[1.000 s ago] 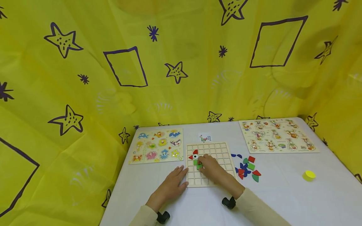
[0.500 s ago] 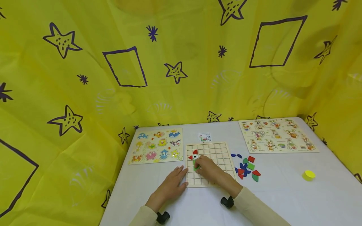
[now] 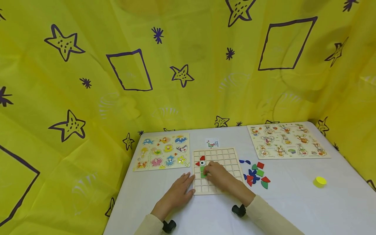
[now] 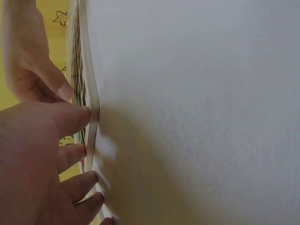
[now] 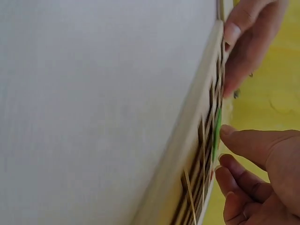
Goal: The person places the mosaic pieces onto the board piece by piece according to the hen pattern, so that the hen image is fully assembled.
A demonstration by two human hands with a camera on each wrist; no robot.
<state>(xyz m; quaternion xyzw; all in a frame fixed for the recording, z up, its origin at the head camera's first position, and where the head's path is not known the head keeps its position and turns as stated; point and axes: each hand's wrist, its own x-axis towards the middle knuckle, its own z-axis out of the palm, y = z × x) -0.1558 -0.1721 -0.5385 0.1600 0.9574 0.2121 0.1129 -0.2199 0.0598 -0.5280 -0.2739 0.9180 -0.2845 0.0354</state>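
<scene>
A wooden grid board (image 3: pixel 230 167) lies flat on the table. My left hand (image 3: pixel 179 190) rests beside its left edge, fingers extended; in the left wrist view its fingertips (image 4: pixel 79 151) touch the rim. My right hand (image 3: pixel 218 176) is over the board's left part, fingers bent at two green squares (image 3: pixel 203 172) set one below the other. In the right wrist view the thumb (image 5: pixel 243 143) is right at a green piece (image 5: pixel 217 133), with a gap between thumb and fingertips. Above the squares sit a white eye piece (image 3: pixel 203 163) and two red pieces (image 3: pixel 202 158).
Loose blue, red and green pieces (image 3: pixel 260 173) lie right of the board. Behind it is a small pattern card (image 3: pixel 212 143). A sea-animal puzzle (image 3: pixel 161 167) stands left, another picture puzzle (image 3: pixel 289 156) back right, a yellow cylinder (image 3: pixel 319 181) far right.
The right hand moved left with a green square, which now sits in the grid directly below the other. The hand then shifted slightly right. The left hand stayed at the board's edge.
</scene>
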